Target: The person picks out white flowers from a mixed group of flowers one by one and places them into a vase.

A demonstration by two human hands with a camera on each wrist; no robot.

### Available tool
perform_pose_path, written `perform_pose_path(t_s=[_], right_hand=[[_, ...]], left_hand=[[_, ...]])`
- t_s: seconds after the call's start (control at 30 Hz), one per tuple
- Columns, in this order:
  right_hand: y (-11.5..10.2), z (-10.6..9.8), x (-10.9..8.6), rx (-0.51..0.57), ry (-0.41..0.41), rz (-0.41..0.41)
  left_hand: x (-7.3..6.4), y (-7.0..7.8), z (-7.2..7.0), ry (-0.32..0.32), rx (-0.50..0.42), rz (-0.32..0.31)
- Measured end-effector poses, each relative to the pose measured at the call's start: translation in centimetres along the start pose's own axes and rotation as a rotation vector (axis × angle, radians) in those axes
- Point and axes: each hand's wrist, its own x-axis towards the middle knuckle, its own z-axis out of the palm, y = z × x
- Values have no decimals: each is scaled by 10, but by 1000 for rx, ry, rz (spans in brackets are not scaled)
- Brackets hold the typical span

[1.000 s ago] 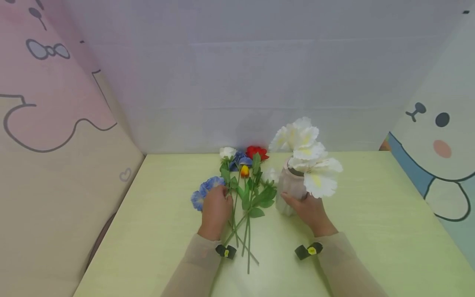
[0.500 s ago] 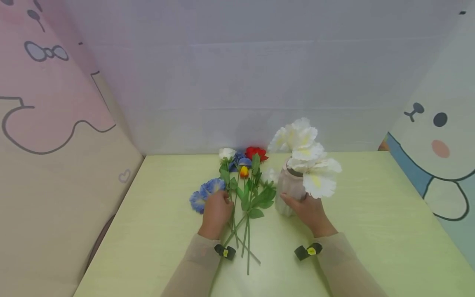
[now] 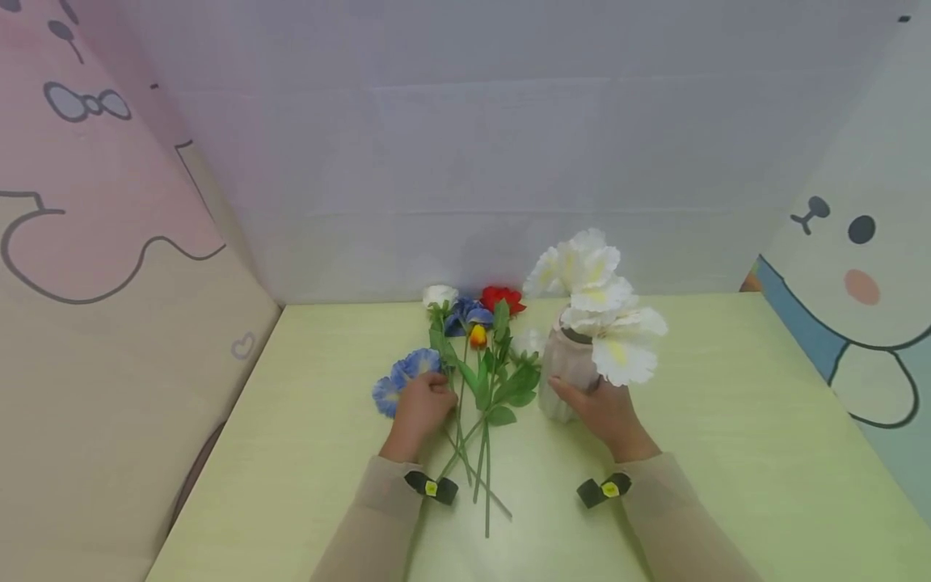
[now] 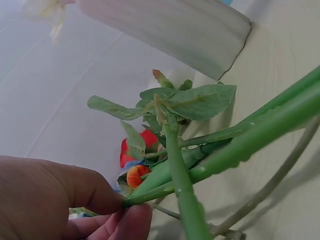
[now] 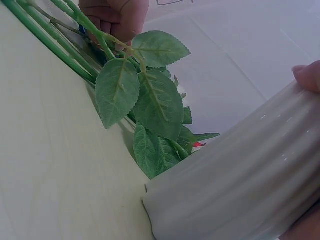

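Nearest the person, the black wrist strap (image 3: 431, 487) on the left arm had slid a little further left over the half second, while the right arm had hardly budged. The crossed stems (image 3: 488, 485) lay pointing back toward the person on the bench (image 3: 727, 420).

The left hand (image 3: 420, 408) had swung a touch left too, thumb and fingertips pinched nearly together on a green stem (image 4: 240, 156). Couldn't tell for sure which flower that belonged to. The two pale blue blooms (image 3: 407, 372) lay just beyond that hand, pretty much unmoved.

The right hand (image 3: 607, 414) was curled round the ridged pale pink vase (image 3: 567, 372), about as wide as its body needed. Vase was upright on the bench, right of the pile, same spot as before, with big white blooms (image 3: 621, 343) spilling over its rim.

Further back, the orange-yellow tulip (image 3: 478, 336) and red flower (image 3: 503, 300) hadn't really shifted, but the white rose (image 3: 440, 296) had tipped slightly left. My read: all the action was in the left-hand pinch, disturbing the pile, while the vase was just being steadied.
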Motion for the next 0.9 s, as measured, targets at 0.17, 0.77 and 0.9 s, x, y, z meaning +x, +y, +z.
perform_pose_path(t_s=[0.17, 0.77, 0.9], right_hand=[[0, 0, 1, -7, -3, 5], [0, 0, 1, -2, 7, -5], [-1, 0, 0, 5, 3, 6]], left_hand=[[2, 0, -2, -21, -42, -13], [5, 5, -7, -40, -270, -25], [4, 8, -10, -28, -338, 19]])
